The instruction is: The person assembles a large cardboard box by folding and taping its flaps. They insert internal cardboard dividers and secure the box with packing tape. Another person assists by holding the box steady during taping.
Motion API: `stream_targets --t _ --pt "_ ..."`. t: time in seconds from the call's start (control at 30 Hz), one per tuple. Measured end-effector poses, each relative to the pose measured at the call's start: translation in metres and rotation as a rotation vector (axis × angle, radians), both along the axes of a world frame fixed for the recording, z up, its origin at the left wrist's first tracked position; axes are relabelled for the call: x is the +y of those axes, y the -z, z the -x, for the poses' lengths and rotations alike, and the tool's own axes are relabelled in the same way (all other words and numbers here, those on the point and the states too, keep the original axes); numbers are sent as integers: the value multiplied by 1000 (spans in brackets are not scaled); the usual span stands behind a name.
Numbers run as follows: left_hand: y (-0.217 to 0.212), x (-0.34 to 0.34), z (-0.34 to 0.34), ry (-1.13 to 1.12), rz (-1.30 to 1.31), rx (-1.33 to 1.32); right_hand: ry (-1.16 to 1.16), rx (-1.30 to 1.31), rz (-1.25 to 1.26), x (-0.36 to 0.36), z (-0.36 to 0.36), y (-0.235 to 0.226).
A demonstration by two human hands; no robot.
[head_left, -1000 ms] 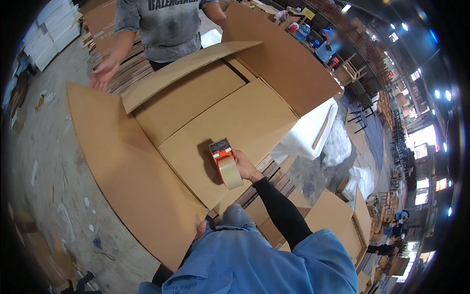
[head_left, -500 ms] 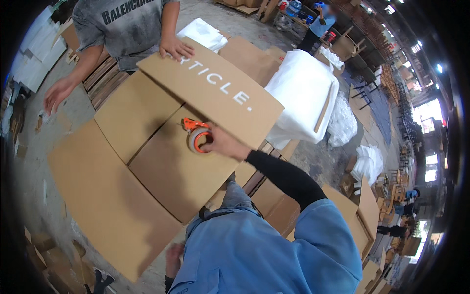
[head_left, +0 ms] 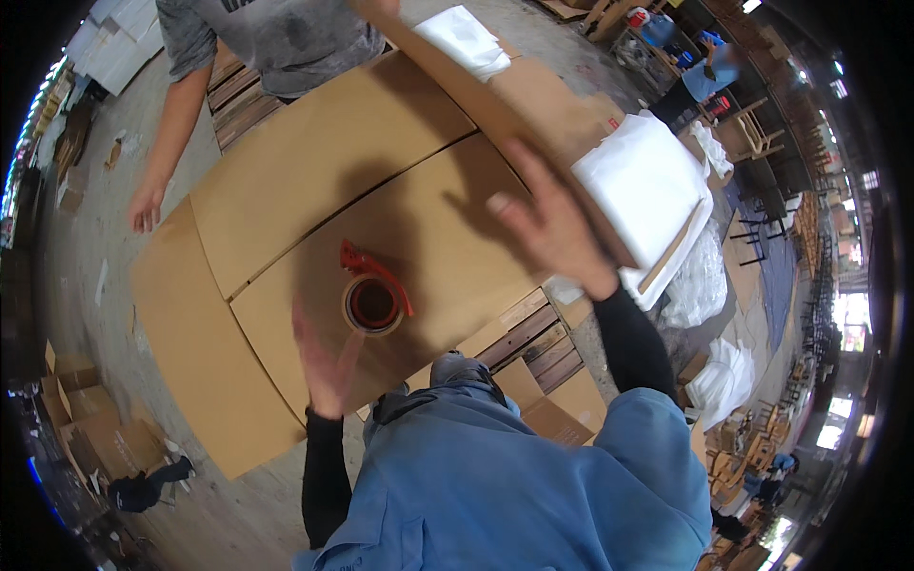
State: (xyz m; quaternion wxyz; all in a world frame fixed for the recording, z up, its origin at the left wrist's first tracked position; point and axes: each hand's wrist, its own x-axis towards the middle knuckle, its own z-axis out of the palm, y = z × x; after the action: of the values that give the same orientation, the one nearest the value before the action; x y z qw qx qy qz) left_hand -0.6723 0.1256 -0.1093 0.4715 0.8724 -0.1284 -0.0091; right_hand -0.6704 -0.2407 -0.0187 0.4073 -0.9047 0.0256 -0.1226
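Observation:
A large brown cardboard box lies in front of me, two top flaps meeting at a dark seam. On the nearer flap rests an orange-red tape dispenser with a roll of tape. My left hand, a little blurred, is open beside the roll, near the box's near edge. My right hand is open with thumb and fingers apart, close to the raised end flap on the right; whether it touches that flap I cannot tell. Neither hand holds anything.
Across the box a person in a grey shirt has one hand at the raised flap's top and another by the left flap. A white-wrapped bundle stands right. Wooden slats show below the box.
My right hand has let go of the tape dispenser, left it on the box and moved right to the end flap, which now stands up. My left hand has come up over the box.

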Motion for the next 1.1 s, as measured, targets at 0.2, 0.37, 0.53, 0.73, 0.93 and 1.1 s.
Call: stream_targets --t 0.2,0.37,0.53,0.73,0.93,1.1 --pt "56 -2 -21 116 -283 -87 93 270 168 -134 -26 -5" --pt "63 -3 -14 93 -170 -93 -244 517 288 -141 -34 56" --pt "48 -1 -61 55 -51 -168 -253 446 409 -126 -33 81" --pt "50 6 -156 -15 -483 3 -179 463 -234 -155 -36 98" --pt "39 -5 -171 -105 -376 -211 -116 358 -33 -150 -37 106" --pt "5 -9 -165 -165 -327 -168 -42 512 367 -137 -35 87"
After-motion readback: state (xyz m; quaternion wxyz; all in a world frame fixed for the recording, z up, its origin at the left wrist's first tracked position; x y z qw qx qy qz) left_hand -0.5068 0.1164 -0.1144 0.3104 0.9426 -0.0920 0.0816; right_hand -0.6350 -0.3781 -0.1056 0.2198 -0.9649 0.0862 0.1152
